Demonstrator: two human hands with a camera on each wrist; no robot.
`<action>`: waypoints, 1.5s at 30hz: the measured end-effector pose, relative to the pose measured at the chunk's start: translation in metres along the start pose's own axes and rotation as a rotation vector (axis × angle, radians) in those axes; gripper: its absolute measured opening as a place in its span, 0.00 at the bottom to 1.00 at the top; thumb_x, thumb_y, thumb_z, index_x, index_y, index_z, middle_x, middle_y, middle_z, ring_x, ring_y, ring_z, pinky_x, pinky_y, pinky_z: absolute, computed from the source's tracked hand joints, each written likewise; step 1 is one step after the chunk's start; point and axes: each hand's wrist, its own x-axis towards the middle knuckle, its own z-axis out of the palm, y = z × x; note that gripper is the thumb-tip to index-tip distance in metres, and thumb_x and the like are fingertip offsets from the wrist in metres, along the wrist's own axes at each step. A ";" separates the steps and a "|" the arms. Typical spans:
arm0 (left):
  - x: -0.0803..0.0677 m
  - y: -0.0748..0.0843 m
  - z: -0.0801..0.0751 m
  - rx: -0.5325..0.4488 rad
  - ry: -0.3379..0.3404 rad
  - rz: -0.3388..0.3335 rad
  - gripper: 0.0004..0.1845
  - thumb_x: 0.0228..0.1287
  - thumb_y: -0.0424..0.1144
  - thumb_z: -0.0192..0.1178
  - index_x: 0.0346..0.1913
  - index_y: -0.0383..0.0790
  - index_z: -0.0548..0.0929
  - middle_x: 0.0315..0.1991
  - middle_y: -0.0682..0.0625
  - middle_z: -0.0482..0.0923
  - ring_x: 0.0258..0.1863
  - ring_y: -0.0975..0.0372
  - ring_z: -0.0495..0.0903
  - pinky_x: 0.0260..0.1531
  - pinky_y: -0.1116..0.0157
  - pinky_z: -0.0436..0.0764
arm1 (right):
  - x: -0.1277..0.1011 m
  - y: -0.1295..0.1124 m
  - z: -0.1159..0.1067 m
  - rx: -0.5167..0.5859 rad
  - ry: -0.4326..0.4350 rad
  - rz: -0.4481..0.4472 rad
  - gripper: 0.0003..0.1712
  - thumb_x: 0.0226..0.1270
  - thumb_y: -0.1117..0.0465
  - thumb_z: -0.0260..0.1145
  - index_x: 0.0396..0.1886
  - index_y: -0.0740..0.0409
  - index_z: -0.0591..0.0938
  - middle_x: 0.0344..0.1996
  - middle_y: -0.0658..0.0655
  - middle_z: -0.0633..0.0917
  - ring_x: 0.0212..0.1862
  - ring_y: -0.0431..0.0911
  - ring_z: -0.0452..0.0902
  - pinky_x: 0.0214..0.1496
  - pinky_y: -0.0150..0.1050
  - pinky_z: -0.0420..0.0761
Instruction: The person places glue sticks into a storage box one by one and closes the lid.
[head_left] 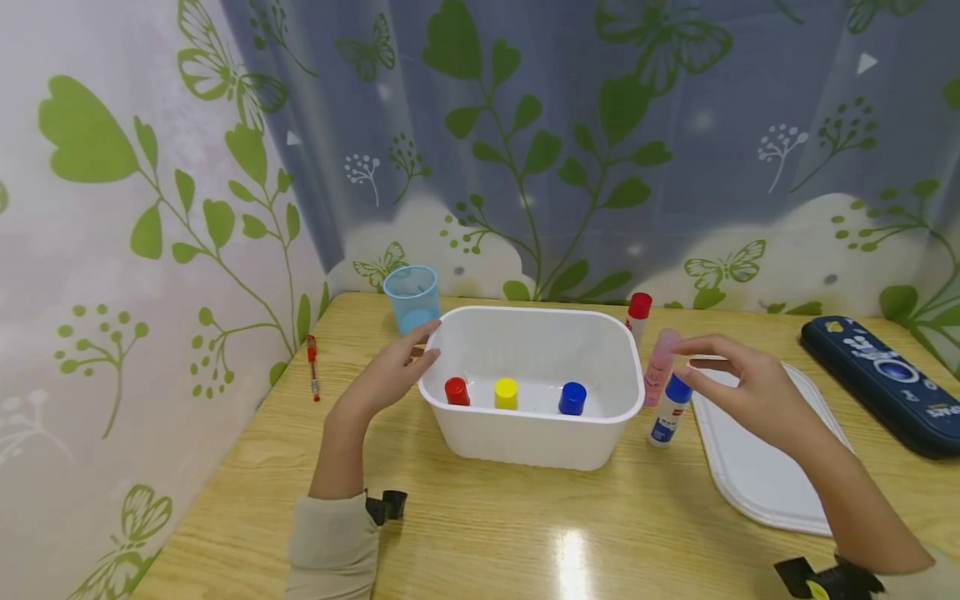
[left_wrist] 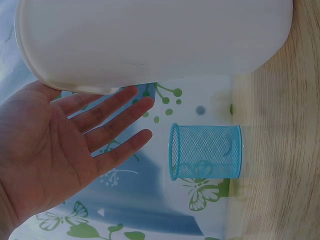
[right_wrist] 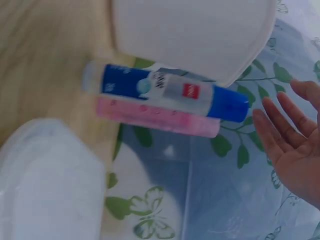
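Leaf-and-butterfly curtain behind and to the left, pale wooden table in front. White tub at the middle of the table, open at the top, with three glue sticks upright inside in a row: red cap, yellow cap, blue cap.

Left hand at the tub's left rim, fingers straight and spread, gripping nothing; fingertips at the wall, though real contact hard to confirm from the wrist view, where the open palm sits just under the tub's edge. Blue mesh cup upright just behind that hand, near the back left corner. Red pen flat on the table, well to the left.

Right hand raised to the right of the tub, fingers relaxed and loosely apart, holding nothing. Nearest to its fingertips: blue-capped glue stick upright beside the tub's right wall, and pink glue stick just behind it, both close together. Red-capped glue stick further back, by the tub's rear right corner.

White lid flat on the table under and right of the right hand. Dark blue pencil case at the far right edge.
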 end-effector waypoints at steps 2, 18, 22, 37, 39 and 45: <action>0.000 -0.002 -0.001 0.001 0.000 0.003 0.29 0.72 0.44 0.45 0.71 0.41 0.53 0.66 0.41 0.57 0.61 0.47 0.62 0.53 0.47 0.67 | -0.004 0.007 0.002 -0.019 0.002 0.040 0.18 0.65 0.60 0.62 0.53 0.60 0.76 0.50 0.63 0.77 0.49 0.63 0.74 0.42 0.49 0.79; 0.000 0.000 0.000 -0.007 0.005 0.018 0.29 0.72 0.45 0.46 0.71 0.42 0.54 0.66 0.42 0.57 0.61 0.47 0.63 0.52 0.46 0.68 | -0.019 0.039 0.035 0.014 0.146 0.003 0.20 0.63 0.66 0.63 0.54 0.67 0.73 0.43 0.64 0.79 0.42 0.21 0.67 0.40 0.17 0.70; 0.001 0.000 0.000 -0.004 0.008 0.012 0.29 0.72 0.45 0.46 0.71 0.43 0.54 0.66 0.42 0.58 0.61 0.48 0.63 0.52 0.47 0.68 | -0.019 0.038 0.035 0.005 0.155 -0.013 0.19 0.62 0.67 0.63 0.53 0.67 0.74 0.42 0.63 0.79 0.41 0.21 0.67 0.39 0.17 0.71; 0.000 0.001 0.000 0.001 0.008 0.017 0.29 0.71 0.45 0.47 0.71 0.42 0.55 0.66 0.42 0.59 0.60 0.48 0.63 0.52 0.48 0.68 | -0.010 0.004 0.012 -0.027 0.188 -0.057 0.20 0.62 0.67 0.63 0.55 0.64 0.74 0.42 0.62 0.80 0.41 0.23 0.68 0.39 0.16 0.70; 0.000 0.001 0.000 0.002 0.007 0.019 0.29 0.71 0.45 0.47 0.71 0.42 0.55 0.66 0.42 0.59 0.60 0.48 0.64 0.52 0.48 0.69 | -0.008 -0.003 0.007 -0.021 0.187 -0.049 0.21 0.63 0.67 0.63 0.55 0.63 0.74 0.42 0.62 0.80 0.41 0.23 0.69 0.38 0.16 0.70; 0.000 0.000 0.000 0.006 0.006 0.025 0.29 0.72 0.45 0.46 0.71 0.42 0.55 0.66 0.42 0.59 0.60 0.48 0.64 0.52 0.48 0.69 | 0.001 -0.022 -0.009 -0.019 0.210 -0.083 0.21 0.61 0.69 0.63 0.56 0.63 0.74 0.42 0.58 0.79 0.41 0.25 0.70 0.40 0.16 0.70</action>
